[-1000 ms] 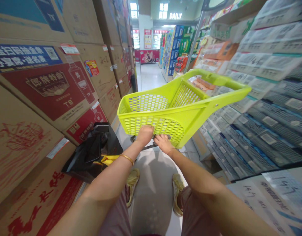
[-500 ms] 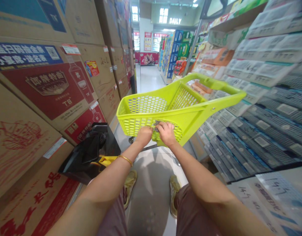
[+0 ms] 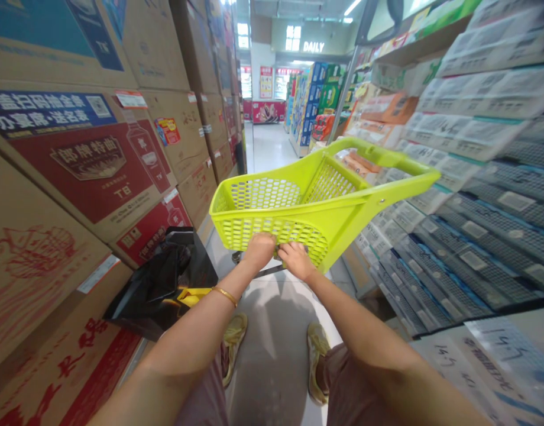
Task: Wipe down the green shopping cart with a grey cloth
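A yellow-green plastic shopping cart point(image 3: 276, 209) with mesh sides stands crosswise before me, its handle to the right. My left hand point(image 3: 260, 249) is closed in a fist against the lower part of its near side. What its fingers hold is hidden. Just right of it, my right hand point(image 3: 295, 259) has bent fingers on a small greyish piece point(image 3: 278, 253), low on the same mesh side. The piece is too small and covered to name. Nothing shows inside the visible part of the basket.
Stacked cardboard cartons point(image 3: 90, 160) line the left side, with a black bag point(image 3: 165, 284) at their foot. Packs of tissue point(image 3: 471, 130) and dark packs point(image 3: 467, 248) are piled at right. A metal pole point(image 3: 345, 92) rises behind the cart. Tiled aisle floor point(image 3: 272, 142) runs ahead.
My right hand rose on the mesh with the greyish piece, then came back down beside the left. My left hand stayed nearly in place. The cart shifted slightly in view.
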`<state>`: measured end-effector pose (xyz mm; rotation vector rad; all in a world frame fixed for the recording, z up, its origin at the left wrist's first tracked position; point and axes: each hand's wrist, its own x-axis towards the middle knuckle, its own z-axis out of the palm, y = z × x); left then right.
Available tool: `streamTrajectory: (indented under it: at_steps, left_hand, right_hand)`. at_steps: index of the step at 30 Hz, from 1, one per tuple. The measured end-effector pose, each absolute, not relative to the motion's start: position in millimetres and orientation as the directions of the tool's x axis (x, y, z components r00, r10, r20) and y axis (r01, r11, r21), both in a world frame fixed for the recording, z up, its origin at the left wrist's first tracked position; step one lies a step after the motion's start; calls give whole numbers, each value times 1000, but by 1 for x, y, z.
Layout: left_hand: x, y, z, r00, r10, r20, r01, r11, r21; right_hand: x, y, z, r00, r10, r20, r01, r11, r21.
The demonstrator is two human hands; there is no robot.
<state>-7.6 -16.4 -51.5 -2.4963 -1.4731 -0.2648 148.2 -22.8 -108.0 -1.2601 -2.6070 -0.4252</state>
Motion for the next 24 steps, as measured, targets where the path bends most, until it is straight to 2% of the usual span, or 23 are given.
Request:
streamTrajectory:
  at_steps: [4,7,11,15,24]
  left_hand:
    - [-3,-19,-47,487,797,358,866,-493,-80]
    - [0,-19,-47,488,766,419,860,-502,-85]
    - [7,-16,-51,502,760,413,855,-508,-105]
    - [16,-15,-54,471,802,367,877,-471,-96]
    - [24,-9,-48,419,855,305,902,-431,-32]
  right_hand:
    - [155,-17,-73,-486,733,475,859,501,106]
    - [165,-16,-50,-324,705,630,918,396,29]
    - [172,-17,-39,-183,650,738,944,326,-53]
    - [169,-15,-53,-274,673,687,928,371,6]
    - [170,-19,-102,-517,738,434,848,510,144]
